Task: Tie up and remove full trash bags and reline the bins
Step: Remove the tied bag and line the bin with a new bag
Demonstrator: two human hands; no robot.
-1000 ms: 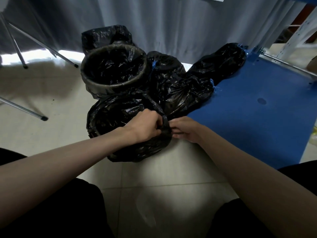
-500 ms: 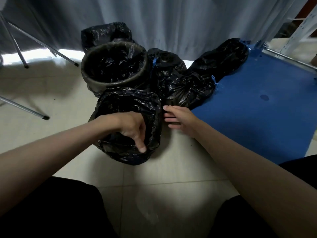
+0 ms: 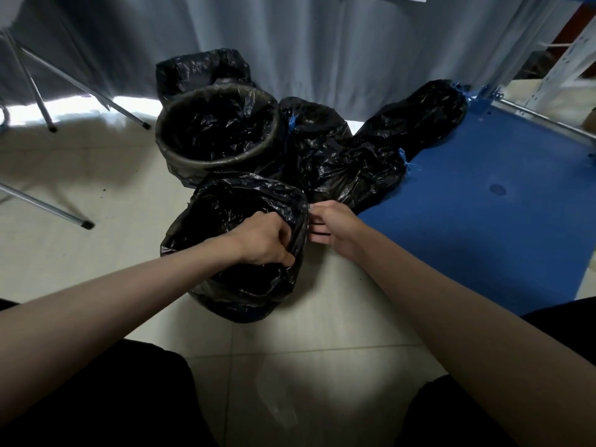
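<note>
The step in hand looked like relining: the near bin (image 3: 238,250) stood on the floor (image 3: 306,333) in front of the person, black liner (image 3: 258,191) draped over its rim. The left hand (image 3: 264,241) reached across the mouth, fingers curled and gripping the liner at the right side of the rim. The right hand (image 3: 332,225) sat just outside that same side, fingers fairly straight and touching the plastic; whether it pinched anything could not be told. Next, by my reading, the liner needed pulling down evenly round the rim and pressing into the bin. Counted: 2 bins, the near one and a far bin (image 3: 217,137) already lined behind it; about 4 full bags (image 3: 354,175) bunched beyond, 1 behind the far bin and 3 to its right, several showing blue ties, the rightmost lying on the corner of a blue mat (image 3: 483,204).
</note>
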